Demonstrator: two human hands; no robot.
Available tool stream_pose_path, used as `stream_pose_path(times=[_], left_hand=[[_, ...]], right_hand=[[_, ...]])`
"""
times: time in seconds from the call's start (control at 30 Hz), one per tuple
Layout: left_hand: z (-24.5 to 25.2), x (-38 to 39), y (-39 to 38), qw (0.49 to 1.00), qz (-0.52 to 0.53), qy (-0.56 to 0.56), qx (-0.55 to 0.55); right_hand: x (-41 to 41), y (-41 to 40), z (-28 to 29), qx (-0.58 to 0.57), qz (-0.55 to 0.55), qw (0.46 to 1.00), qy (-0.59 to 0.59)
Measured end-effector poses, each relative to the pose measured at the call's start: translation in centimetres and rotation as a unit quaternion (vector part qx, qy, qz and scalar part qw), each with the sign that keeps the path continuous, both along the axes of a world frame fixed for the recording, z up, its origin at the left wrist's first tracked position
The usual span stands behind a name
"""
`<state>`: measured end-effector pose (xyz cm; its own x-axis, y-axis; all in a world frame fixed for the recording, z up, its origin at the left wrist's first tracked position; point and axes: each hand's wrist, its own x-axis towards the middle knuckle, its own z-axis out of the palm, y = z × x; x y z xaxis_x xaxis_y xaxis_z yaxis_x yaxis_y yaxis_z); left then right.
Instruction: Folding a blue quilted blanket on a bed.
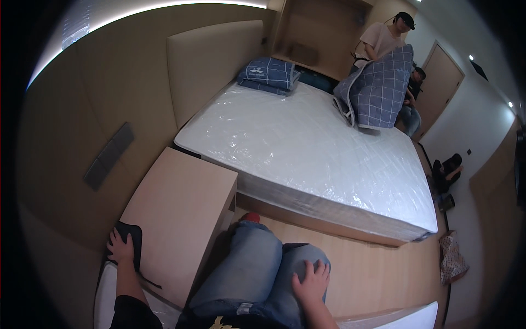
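My left hand (121, 248) lies with spread fingers on a flat black case (136, 238), which has a thin strap trailing to the right. That case sits at the near corner of a pale wood bedside cabinet (181, 185). On the knee of my blue jeans (259, 259) rests my right hand (313, 283), fingers apart and holding nothing. I am seated, and the plastic-wrapped edge of a white mattress (398, 317) shows beside me at the bottom.
Ahead stands a bed with a plastic-wrapped white mattress (296, 148). A folded blue checked quilt (269, 74) lies near its headboard (218, 61). Across the bed a person (382, 39) holds another checked quilt (382, 90); two others sit farther right. A patterned bag (452, 259) stands by the wall.
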<state>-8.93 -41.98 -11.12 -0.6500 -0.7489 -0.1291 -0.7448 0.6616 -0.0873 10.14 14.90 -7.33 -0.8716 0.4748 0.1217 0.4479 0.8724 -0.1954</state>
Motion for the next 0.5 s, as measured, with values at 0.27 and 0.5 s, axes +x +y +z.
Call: stream_pose_path(times=[0.27,0.5], left_hand=[[-1.8,0.4,0.9,1.0,-0.015,0.014,-0.004],[2.9,1.3,4.8,0.995,-0.085,0.033,0.033]], right_hand=[[0.1,1.1,0.1,-0.017,-0.014,1.0,0.013],[2.0,2.4,-1.4,0.004,-0.009,0.999,0.04]])
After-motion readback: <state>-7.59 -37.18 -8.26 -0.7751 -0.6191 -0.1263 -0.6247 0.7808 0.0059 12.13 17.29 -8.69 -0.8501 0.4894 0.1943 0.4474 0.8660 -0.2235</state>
